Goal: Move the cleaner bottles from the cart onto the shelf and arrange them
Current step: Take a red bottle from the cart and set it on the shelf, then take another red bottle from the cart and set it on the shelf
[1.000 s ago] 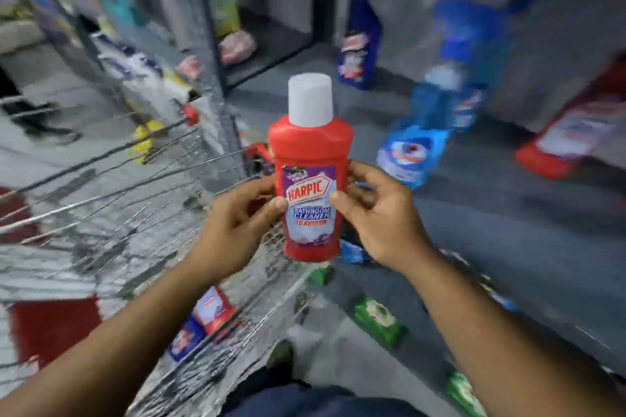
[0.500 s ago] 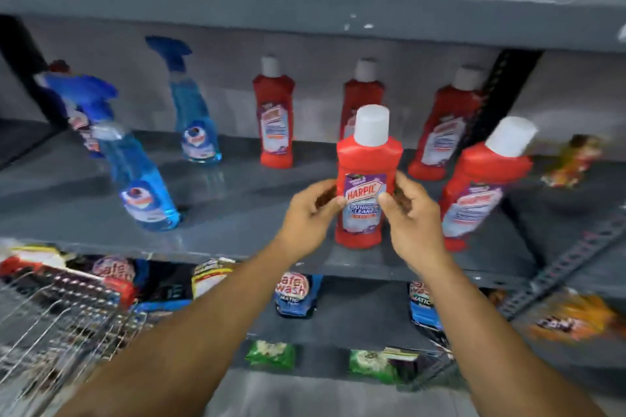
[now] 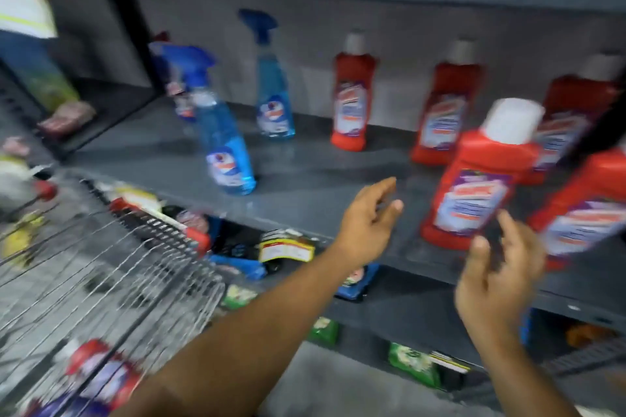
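Leaving a red cleaner bottle [image 3: 474, 179] standing at the shelf [image 3: 305, 186] front, both hands hung empty.
Left hand [image 3: 367, 223] and right hand [image 3: 491, 284] were spread; the bottle apparently leaned, blurred, so squaring it beside its neighbour [image 3: 582, 203] before returning to the cart [image 3: 111, 264] seemed wise.

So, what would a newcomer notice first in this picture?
Red plastic bottles with white caps stand along the right of the grey metal shelf, two blue spray bottles to their left. Both bare hands, left and right, are open and empty before the nearest red bottle.
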`<state>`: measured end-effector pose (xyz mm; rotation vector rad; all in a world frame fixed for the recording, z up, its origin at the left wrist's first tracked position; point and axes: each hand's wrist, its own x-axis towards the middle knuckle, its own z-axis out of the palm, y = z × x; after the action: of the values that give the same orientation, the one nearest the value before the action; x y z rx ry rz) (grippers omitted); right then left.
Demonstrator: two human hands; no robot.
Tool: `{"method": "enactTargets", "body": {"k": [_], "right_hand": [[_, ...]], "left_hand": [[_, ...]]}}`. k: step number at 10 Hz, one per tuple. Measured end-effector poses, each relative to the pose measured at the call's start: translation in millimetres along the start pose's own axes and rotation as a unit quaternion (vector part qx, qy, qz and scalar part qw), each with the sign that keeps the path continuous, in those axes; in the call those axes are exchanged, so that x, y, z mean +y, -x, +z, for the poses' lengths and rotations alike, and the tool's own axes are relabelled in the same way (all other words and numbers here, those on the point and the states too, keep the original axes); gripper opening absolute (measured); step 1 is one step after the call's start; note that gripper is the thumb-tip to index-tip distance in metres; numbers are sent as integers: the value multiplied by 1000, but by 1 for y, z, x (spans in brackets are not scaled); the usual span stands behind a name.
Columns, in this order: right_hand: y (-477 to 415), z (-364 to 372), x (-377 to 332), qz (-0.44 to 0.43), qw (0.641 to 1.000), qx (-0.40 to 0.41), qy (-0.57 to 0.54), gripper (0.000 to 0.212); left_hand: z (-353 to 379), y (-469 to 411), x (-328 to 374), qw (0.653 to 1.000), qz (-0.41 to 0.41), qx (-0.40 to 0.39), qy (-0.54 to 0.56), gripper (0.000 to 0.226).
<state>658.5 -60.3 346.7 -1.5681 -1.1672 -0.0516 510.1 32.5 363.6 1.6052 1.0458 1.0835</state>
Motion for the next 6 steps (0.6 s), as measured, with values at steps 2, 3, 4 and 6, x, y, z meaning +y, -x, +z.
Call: {"method": "enactTargets", "body": {"k": [2, 3, 4, 6], "right_hand": [[58, 81, -51, -49, 953, -294, -43, 38], [74, 149, -101, -113, 907, -397, -83, 40], [107, 234, -165, -179, 851, -477, -127, 34], [226, 398, -257, -105, 642, -758, -43, 27]], "left_hand": [[-185, 104, -64, 970, -101, 217, -43, 39], [-296, 155, -96, 921, -194, 336, -37, 18], [-394, 202, -130, 865, -269, 419, -62, 20], [-486, 290, -238, 750, -499, 434, 5, 30]]}}
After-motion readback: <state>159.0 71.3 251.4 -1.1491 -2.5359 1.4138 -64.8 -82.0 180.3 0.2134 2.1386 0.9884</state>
